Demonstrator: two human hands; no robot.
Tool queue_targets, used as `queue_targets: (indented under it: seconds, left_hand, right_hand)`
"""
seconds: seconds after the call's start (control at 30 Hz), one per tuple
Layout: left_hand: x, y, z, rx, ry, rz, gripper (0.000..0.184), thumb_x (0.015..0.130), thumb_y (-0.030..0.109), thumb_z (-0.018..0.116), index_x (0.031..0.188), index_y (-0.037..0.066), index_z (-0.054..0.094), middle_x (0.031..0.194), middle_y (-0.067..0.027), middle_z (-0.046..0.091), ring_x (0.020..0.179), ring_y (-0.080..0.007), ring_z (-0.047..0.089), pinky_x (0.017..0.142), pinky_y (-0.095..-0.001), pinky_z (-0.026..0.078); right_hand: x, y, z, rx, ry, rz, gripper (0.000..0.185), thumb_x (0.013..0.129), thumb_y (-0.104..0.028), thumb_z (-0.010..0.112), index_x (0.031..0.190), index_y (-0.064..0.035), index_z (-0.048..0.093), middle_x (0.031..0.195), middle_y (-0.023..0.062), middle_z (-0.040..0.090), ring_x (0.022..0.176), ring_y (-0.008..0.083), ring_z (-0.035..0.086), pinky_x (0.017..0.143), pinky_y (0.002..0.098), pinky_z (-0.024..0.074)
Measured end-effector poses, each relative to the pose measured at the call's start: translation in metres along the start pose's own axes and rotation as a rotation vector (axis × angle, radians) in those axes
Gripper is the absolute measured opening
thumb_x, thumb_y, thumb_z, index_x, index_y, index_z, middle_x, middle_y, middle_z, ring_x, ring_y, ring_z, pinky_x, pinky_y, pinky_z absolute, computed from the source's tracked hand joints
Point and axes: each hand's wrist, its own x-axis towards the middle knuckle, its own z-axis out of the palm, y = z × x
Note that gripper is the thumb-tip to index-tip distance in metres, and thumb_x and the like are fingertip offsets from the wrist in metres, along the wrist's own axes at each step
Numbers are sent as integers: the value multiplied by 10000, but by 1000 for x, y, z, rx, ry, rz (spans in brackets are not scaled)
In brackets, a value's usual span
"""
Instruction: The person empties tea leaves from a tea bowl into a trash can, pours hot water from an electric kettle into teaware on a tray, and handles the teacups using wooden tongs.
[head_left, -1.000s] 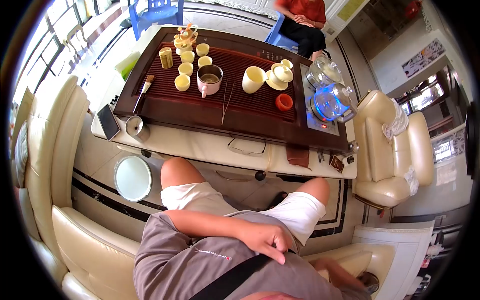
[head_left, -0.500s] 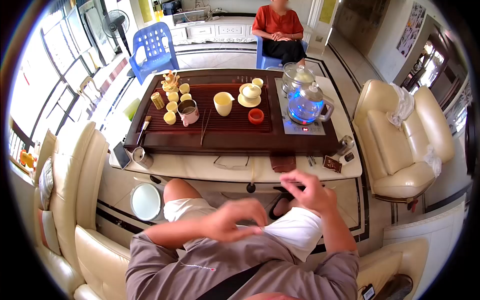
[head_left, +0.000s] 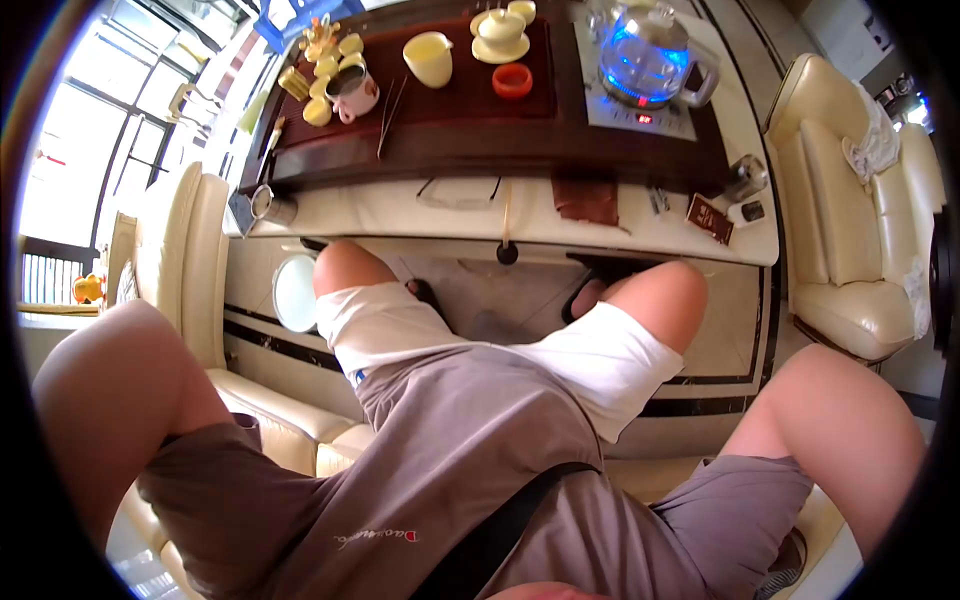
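Both my hands are out of view; only my raised, bent arms show at the left and right edges. Ahead of my knees stands a dark tea tray [head_left: 440, 150] on the table. On it are a pink and white cup [head_left: 353, 94], a cream pitcher [head_left: 428, 60], a lidded bowl [head_left: 499, 35], a red cup [head_left: 512, 82], several small yellow cups, thin tongs [head_left: 391, 117] and a brush [head_left: 273, 135]. A glass kettle [head_left: 643, 62] glows blue on its heating plate [head_left: 640, 120].
Glasses [head_left: 459, 193], a brown cloth [head_left: 586, 200], a small brown box [head_left: 709, 219] and a metal cup [head_left: 273, 206] lie along the table's front edge [head_left: 400, 225]. A white round bin [head_left: 296, 292] stands below left. A cream armchair [head_left: 835, 200] is at the right.
My hands, earlier in front of my body, have gone out of view as my arms spread to both sides. The view has tilted down, and the seated person is no longer seen.
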Motion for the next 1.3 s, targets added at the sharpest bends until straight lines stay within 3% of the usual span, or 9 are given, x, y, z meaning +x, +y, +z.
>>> queue_targets:
  seconds: [0.3,0.73,1.03,1.13,1.17,1.2,1.23,1.27,1.3]
  left_hand:
    - [-22,-18,-4,-57,-135,6,588,927,507,524,1278,45,434,1249,-216,452,1154,-324,465,976,-457,415]
    - [-72,-61,-57,-186,-63,-41,597,925,381,571,1332,-2,362,1315,-206,378,1215,-308,390,1024,-434,369]
    - [-77,-70,-136,-324,298,-2,625,924,293,604,1369,-35,313,1361,-199,327,1258,-297,338,1057,-417,337]
    - [-132,-100,-142,-310,607,-189,638,923,264,615,1381,-46,296,1376,-197,310,1272,-293,320,1068,-412,327]
    - [-171,-124,-132,-98,646,-381,529,970,402,500,1234,-51,431,1167,-176,467,1051,-273,477,922,-391,422]
    - [-206,-147,-121,50,636,-530,507,992,435,451,1146,-43,515,1072,-160,556,942,-265,555,851,-386,464]
    - [-240,-170,-110,192,604,-680,543,1013,469,401,1057,-36,599,977,-144,645,832,-256,633,780,-381,506]
    - [-263,-184,-101,314,428,-834,403,993,351,484,1006,-24,633,956,-148,665,847,-268,639,804,-380,504]
    - [-276,-198,-84,329,405,-905,195,929,179,594,930,-4,660,921,-137,679,835,-259,645,784,-361,506]
  right_hand:
    - [-10,26,6,30,-10,-44,443,946,-305,620,1245,21,587,1158,151,645,1078,271,618,960,396,471]
    - [-5,99,18,41,-50,-25,370,976,-253,566,1211,30,602,1095,135,665,998,241,646,898,368,500]
    - [39,155,-11,-51,50,6,328,996,-218,528,1187,36,612,1051,125,679,943,221,666,856,348,520]
    - [30,221,-25,-152,186,304,317,1003,-206,516,1179,37,616,1036,121,684,924,214,672,842,341,527]
    - [16,254,-25,-191,193,491,313,1006,-202,512,1177,38,617,1031,120,686,918,212,675,837,339,529]
    - [-5,292,-23,-234,137,753,310,1008,-198,508,1174,39,618,1026,118,687,912,210,677,833,337,532]
    - [-35,335,-20,-274,66,1010,271,959,-186,607,1145,6,653,1042,98,692,904,210,676,816,335,533]
    - [-51,359,-13,-509,-127,1155,295,923,-139,659,1172,16,639,1010,126,688,903,232,677,834,349,535]
    - [-80,384,-13,-648,-217,1060,308,919,-174,663,1162,14,645,1008,136,684,913,258,675,843,354,527]
